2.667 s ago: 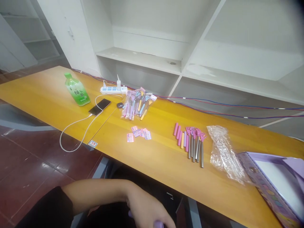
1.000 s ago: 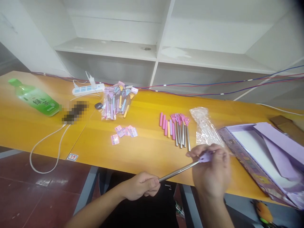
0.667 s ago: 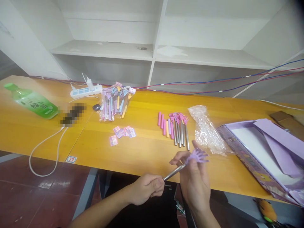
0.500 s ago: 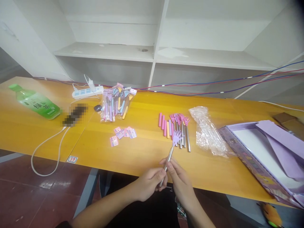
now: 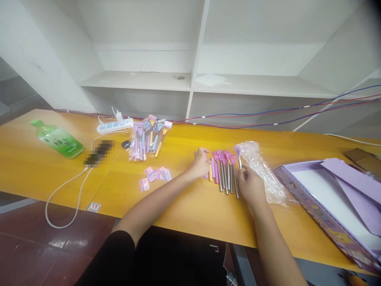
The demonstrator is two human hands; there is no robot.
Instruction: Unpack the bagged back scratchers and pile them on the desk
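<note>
My right hand (image 5: 251,184) is closed on the metal rod of a purple claw-headed scratcher (image 5: 239,153), beside the plastic wrap. Several pink-headed scratchers (image 5: 228,171) with bare metal rods lie just left of it. My left hand (image 5: 201,163) is over the row of coloured handle tubes (image 5: 213,170), covering the leftmost ones; its fingers look bent, and what they hold, if anything, is hidden. Small printed cards (image 5: 157,174) lie left of that hand. Behind them is a pile of bagged scratchers (image 5: 149,137).
Crumpled clear plastic (image 5: 264,174) and an open purple box (image 5: 321,210) lie on the right. On the left are a green bottle (image 5: 59,140), a white cable (image 5: 49,198) and a power strip (image 5: 114,125). White shelving (image 5: 137,79) stands behind.
My hands have moved apart and forward from the table's front edge. The right one carried the purple scratcher to the right; the left let go of it and reached to the tubes. The view has shifted slightly.
</note>
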